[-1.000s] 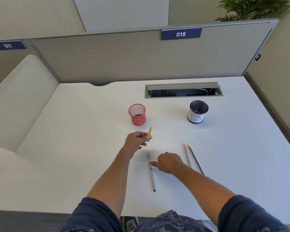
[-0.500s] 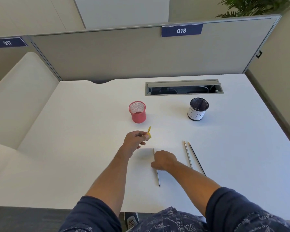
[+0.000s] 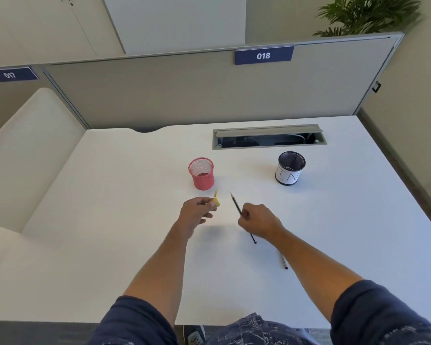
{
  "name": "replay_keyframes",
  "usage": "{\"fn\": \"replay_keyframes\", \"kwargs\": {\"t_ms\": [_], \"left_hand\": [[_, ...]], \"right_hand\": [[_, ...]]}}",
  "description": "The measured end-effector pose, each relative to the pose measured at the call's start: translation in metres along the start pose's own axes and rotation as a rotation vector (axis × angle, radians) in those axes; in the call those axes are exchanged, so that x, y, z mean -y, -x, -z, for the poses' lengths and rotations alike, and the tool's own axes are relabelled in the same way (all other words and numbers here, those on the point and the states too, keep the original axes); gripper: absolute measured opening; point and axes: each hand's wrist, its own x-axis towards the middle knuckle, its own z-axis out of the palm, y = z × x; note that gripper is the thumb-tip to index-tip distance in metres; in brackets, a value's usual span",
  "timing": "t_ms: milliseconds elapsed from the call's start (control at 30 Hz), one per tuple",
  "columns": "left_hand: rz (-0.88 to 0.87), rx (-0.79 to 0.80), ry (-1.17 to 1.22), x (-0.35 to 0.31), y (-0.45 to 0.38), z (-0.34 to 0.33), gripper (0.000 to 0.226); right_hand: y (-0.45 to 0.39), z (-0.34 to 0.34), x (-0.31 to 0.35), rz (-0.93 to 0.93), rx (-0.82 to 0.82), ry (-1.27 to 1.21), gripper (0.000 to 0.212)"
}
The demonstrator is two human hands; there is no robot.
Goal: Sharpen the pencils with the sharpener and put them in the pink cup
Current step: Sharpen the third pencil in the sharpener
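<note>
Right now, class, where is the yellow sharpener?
In the head view, the yellow sharpener is pinched in the left hand, above the white desk, just in front of the pink cup and left of the pencil the right hand holds.
</note>
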Motion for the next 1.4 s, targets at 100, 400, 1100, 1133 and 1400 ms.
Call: {"fn": "replay_keyframes", "kwargs": {"t_ms": [100, 400, 1100, 1133, 1400], "left_hand": [[0.01, 0.0, 0.054, -0.002, -0.004, 0.0, 0.012], [-0.005, 0.016, 0.12, -0.009, -0.006, 0.0, 0.014], [0.072, 0.136, -0.007, -0.01, -0.013, -0.001, 0.031], [0.076, 0.134, 0.022, -0.011, -0.014, -0.003, 0.032], [0.101, 0.124, 0.113, -0.024, -0.017, -0.008, 0.015]], "right_hand": [[0.0, 0.016, -0.006, 0.074, -0.013, -0.149, 0.008], [-0.003, 0.03, -0.014, 0.171, -0.138, -0.249, 0.017], [-0.01, 0.044, -0.01, 0.449, -0.199, 0.116, 0.019], [-0.009, 0.042, -0.008, 0.456, -0.219, 0.131, 0.018], [-0.007, 0.032, -0.005, 0.58, -0.424, 0.233, 0.011]]}}
